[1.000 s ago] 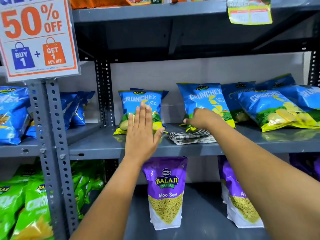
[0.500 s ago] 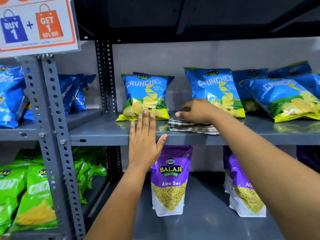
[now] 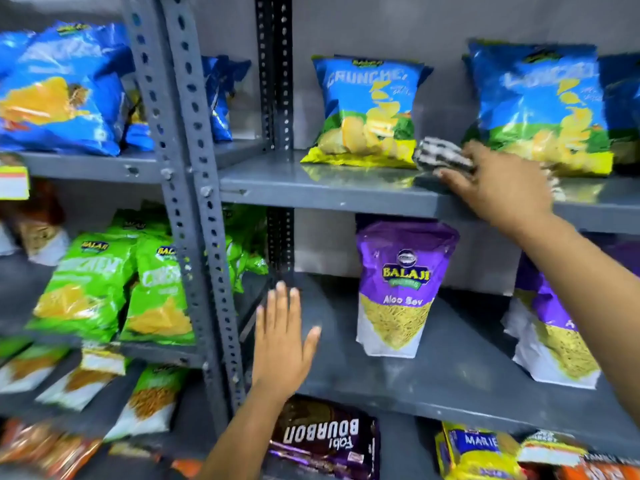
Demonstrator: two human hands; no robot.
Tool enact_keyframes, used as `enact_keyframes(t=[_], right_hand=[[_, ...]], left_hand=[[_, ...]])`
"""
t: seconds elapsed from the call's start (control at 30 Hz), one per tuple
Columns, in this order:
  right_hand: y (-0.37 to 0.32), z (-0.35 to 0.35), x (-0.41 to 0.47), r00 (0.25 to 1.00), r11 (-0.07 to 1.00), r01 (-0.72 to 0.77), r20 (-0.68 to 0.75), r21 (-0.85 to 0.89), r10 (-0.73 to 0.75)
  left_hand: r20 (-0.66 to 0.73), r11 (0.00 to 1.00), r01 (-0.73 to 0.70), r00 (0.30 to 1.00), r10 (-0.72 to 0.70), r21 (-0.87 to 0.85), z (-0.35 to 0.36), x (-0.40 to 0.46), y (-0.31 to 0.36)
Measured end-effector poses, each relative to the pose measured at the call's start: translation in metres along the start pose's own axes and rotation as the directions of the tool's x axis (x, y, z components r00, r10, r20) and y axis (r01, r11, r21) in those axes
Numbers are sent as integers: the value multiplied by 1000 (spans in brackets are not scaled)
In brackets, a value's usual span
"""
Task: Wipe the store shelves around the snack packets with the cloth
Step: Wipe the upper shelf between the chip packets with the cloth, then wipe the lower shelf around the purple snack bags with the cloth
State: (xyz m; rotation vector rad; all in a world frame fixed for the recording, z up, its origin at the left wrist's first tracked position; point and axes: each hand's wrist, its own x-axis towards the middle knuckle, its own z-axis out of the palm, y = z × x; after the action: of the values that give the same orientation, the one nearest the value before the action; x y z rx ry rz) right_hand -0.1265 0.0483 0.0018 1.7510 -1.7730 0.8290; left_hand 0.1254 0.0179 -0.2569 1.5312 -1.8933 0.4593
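Observation:
My right hand (image 3: 498,181) grips a black-and-white checked cloth (image 3: 440,155) on the grey upper shelf (image 3: 311,188), between two blue Crunchex packets (image 3: 370,112) (image 3: 540,109). The cloth is bunched and touches the left packet's lower right corner. My left hand (image 3: 282,341) is flat with fingers spread, holding nothing, in front of the lower shelf (image 3: 433,382). It hovers to the left of a purple Aloo Sev packet (image 3: 401,289). A second purple packet (image 3: 554,334) stands at the right, partly behind my right forearm.
A perforated grey upright post (image 3: 194,188) stands left of my left hand. Green packets (image 3: 114,289) and blue packets (image 3: 62,88) fill the left bay. Bourbon biscuits (image 3: 325,438) and Marie biscuits (image 3: 478,452) lie on the bottom shelf.
The view has tilted downward. My left hand dropped from the upper shelf's edge to the lower shelf level. My right hand has bunched the cloth and lifted its left end beside the packet.

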Motion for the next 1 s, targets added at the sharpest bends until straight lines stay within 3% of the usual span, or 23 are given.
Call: enact_keyframes(t=[0.13,0.23,0.37,0.5,0.67,0.77,0.83,0.87,0.97,1.0], right_hand=[[-35,16,-39,965,953,124,-257,278,-51],[-58,47,-75,958,854,125,-285,504,28],[-80,106,-117,993,667,-76,-6,741,120],[-92,177,-138,943,525,-327,311,786,122],[-118,258,-106,844,653,-393,536,648,-24],[-131,305,-61,845,853,-285,535,437,9],[-132,337,-36,845,932,-213,533,292,26],[-129,356,-29,797,950,-201,604,239,16],[-120,400,-33,441,987,-44,890,152,-117],[-120,409,-34,397,985,-44,908,165,-134]], left_hand=[[261,994,80,960,-99,80,26,-52,-63],[366,994,38,928,-75,106,43,-67,-81],[398,987,48,911,-107,155,54,-72,-83],[359,977,39,927,-114,209,63,-76,-91],[316,970,-36,948,-43,241,71,-76,-105],[282,960,-73,959,-7,271,73,-78,-105],[273,953,-88,962,6,291,74,-77,-105],[266,950,-100,964,18,297,73,-77,-104],[177,952,-154,978,109,265,62,-81,-102],[120,956,-147,986,119,253,57,-81,-101]])
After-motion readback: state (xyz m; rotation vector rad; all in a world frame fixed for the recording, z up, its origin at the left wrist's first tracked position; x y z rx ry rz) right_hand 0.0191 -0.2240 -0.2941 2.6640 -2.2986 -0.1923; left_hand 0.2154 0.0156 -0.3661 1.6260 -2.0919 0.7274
